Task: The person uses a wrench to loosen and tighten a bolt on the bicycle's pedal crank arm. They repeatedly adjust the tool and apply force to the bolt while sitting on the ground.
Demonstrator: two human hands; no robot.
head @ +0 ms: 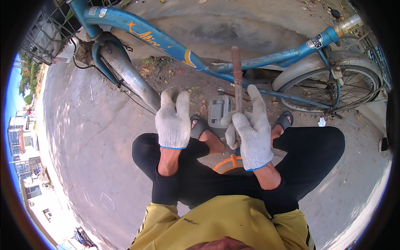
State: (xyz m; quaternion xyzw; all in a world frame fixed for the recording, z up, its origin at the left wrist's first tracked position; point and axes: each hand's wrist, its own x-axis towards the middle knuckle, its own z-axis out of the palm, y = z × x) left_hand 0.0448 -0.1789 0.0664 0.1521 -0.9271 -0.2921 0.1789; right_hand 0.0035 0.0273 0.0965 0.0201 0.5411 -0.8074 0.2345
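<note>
Both my hands wear white knitted work gloves with blue cuffs. My left hand (173,120) is raised with nothing in it, its thumb and fingers apart, beside the bicycle's front mudguard (134,75). My right hand (251,131) grips the lower part of a rod-like tool (236,70), with its forefinger stretched out. The tool's far end has a reddish-brown wrapping and overlaps the view of the blue bicycle frame (168,47). Its near end is hidden by the glove. The bicycle stands across in front of me. A grey plastic pedal (218,109) shows between my hands.
The rear wheel (328,89) is at the right, the wire basket (43,34) at the upper left. My sandalled feet (200,125) rest on concrete ground near fallen leaves. Part of an orange ring-shaped object (226,163) shows between my knees. Buildings stand at the far left.
</note>
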